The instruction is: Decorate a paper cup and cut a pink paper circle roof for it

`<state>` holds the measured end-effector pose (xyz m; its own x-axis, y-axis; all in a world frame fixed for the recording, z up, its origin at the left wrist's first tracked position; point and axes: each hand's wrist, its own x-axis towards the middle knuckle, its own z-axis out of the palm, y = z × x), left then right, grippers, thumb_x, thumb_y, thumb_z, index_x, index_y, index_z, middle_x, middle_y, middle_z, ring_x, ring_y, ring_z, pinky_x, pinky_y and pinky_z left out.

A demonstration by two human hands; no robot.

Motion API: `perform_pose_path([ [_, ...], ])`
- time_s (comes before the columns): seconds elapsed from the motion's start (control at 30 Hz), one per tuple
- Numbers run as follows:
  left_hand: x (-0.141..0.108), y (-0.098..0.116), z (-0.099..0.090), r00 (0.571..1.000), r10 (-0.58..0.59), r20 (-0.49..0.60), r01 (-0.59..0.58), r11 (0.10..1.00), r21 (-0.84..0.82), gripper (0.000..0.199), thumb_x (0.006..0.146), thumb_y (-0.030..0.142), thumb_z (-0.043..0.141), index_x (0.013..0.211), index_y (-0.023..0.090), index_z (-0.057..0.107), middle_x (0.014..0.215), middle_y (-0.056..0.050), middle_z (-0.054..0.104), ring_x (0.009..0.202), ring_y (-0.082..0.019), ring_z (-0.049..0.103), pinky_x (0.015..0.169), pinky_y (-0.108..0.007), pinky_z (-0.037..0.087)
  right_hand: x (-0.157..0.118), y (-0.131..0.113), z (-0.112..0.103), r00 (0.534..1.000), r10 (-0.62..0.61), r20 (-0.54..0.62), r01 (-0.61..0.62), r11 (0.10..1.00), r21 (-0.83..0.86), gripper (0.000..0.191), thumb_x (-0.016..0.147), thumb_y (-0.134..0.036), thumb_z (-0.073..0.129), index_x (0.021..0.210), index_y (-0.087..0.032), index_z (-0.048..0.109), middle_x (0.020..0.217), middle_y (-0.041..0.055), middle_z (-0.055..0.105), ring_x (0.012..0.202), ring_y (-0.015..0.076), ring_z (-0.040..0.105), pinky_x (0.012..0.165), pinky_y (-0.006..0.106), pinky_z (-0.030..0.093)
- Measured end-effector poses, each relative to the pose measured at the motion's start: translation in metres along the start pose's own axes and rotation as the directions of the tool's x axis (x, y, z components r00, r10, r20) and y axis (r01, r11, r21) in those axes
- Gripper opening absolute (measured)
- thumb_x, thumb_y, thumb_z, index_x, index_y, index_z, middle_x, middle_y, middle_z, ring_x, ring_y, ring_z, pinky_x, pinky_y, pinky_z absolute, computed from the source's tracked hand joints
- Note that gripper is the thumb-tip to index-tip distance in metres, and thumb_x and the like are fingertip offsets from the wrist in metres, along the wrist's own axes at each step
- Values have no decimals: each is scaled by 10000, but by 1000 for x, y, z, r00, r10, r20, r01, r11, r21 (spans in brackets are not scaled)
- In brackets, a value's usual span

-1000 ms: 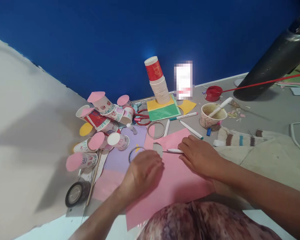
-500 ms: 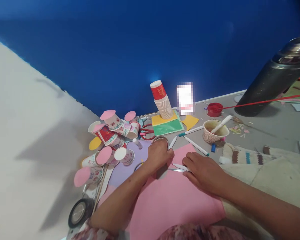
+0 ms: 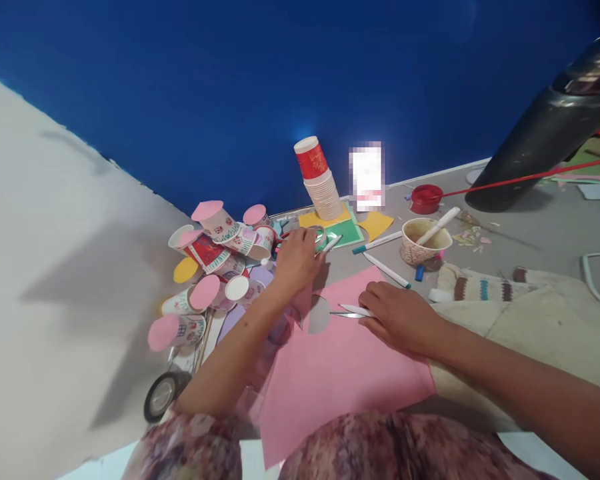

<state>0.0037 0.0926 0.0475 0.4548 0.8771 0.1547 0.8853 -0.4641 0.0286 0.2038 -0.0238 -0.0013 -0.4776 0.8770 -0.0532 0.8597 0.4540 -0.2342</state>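
Observation:
My left hand (image 3: 297, 260) is closed at the rim of a round, clear ring (image 3: 321, 239) over the green paper packet (image 3: 347, 231). A white marker (image 3: 333, 243) lies against the ring by its fingertips. My right hand (image 3: 390, 310) rests on pink paper (image 3: 350, 367), closed around a white marker with a pink tip (image 3: 354, 310) and a pointed silver tool (image 3: 345, 315), whose handle is hidden under the palm. Left of those tips, the pink paper has a rounded cut-out showing grey beneath. More pink paper lies under my left wrist.
Decorated paper cups (image 3: 215, 223) with pink tops crowd the left side. Behind are stacked cups (image 3: 323, 180) and yellow paper (image 3: 379, 225). A cup of paste (image 3: 424, 240), a red tape roll (image 3: 427, 199), a dark bottle (image 3: 530, 137) and cream cloth (image 3: 535, 310) are on the right.
My left hand has moved away from me and slightly left, off the pink paper, taking the ring and a marker along. The cut-out is now uncovered. My right hand keeps its hold; the view has shifted.

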Motion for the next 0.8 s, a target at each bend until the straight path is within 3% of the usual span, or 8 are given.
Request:
perform_pose_path([
  [0.13, -75, 4, -11, 989, 135, -64, -142, 983, -120, 183, 1004, 265, 600, 1152, 161, 620, 1205, -140, 680, 1151, -305, 651, 969, -441, 545, 1, 3, 2, 1000, 24, -10, -24, 1000, -5, 146, 1021, -308, 639, 1092, -185, 669, 1077, 108, 705, 984, 272, 668, 649, 331, 392],
  [0.2, -121, 3, -11, 991, 118, -56, -127, 972, -198, 149, 987, 257, 616, 1125, 202, 615, 1173, -123, 677, 1062, -281, 670, 900, -422, 567, 1, 5, 5, 999, 33, -19, -33, 999, 0, 131, 1021, -306, 634, 1075, -191, 666, 1068, 105, 705, 977, 272, 664, 631, 330, 374],
  [0.27, -158, -2, -7, 997, -58, -59, 40, 964, -263, 124, 984, 234, 593, 1106, 213, 598, 1081, -104, 666, 1016, -263, 675, 858, -405, 583, 1, 6, 8, 999, 27, -39, -27, 1000, 3, 116, 1012, -302, 641, 1056, -196, 660, 1058, 100, 704, 972, 273, 661, 624, 331, 369],
  [0.37, -193, -7, -2, 956, -286, -62, 265, 935, -235, 135, 975, 313, 628, 1056, 209, 599, 980, -88, 658, 936, -285, 665, 787, -443, 580, -1, 9, 15, 996, 8, -88, -9, 1000, -3, 99, 1003, -302, 645, 1016, -204, 649, 1024, 85, 696, 949, 269, 658, 623, 330, 368],
  [0.53, -205, 6, -12, 954, -299, 28, 277, 839, -469, 117, 956, 292, 654, 1039, 227, 606, 1037, -90, 650, 919, -242, 672, 784, -399, 595, -4, 13, 25, 986, -28, -166, 25, 1000, -17, 146, 1012, -353, 630, 1008, -207, 637, 987, 73, 685, 923, 263, 655, 617, 330, 359],
  [0.63, -203, 14, -21, 978, -198, 72, 201, 774, -601, 165, 920, 221, 676, 1048, 244, 575, 1252, -115, 635, 1155, -248, 668, 901, -372, 595, -4, 14, 27, 986, -25, -167, 22, 1000, -17, 159, 1013, -374, 621, 1005, -216, 637, 980, 69, 686, 913, 258, 654, 605, 325, 344],
  [0.73, -201, 6, -21, 966, -254, 41, 237, 818, -525, 195, 903, 152, 636, 1035, 248, 530, 1176, -91, 661, 1082, -245, 692, 885, -382, 582, -4, 15, 25, 988, -21, -154, 20, 1000, -6, 153, 1014, -367, 615, 1007, -217, 644, 979, 65, 688, 894, 246, 652, 600, 322, 339],
  [0.8, -200, -4, -17, 939, -343, -4, 322, 885, -336, 200, 918, 136, 590, 1084, 238, 543, 1113, -90, 670, 986, -267, 697, 814, -408, 565, -4, 15, 23, 987, -24, -157, 24, 1000, 0, 148, 1016, -359, 606, 1009, -217, 649, 978, 63, 689, 900, 243, 652, 606, 323, 349],
])
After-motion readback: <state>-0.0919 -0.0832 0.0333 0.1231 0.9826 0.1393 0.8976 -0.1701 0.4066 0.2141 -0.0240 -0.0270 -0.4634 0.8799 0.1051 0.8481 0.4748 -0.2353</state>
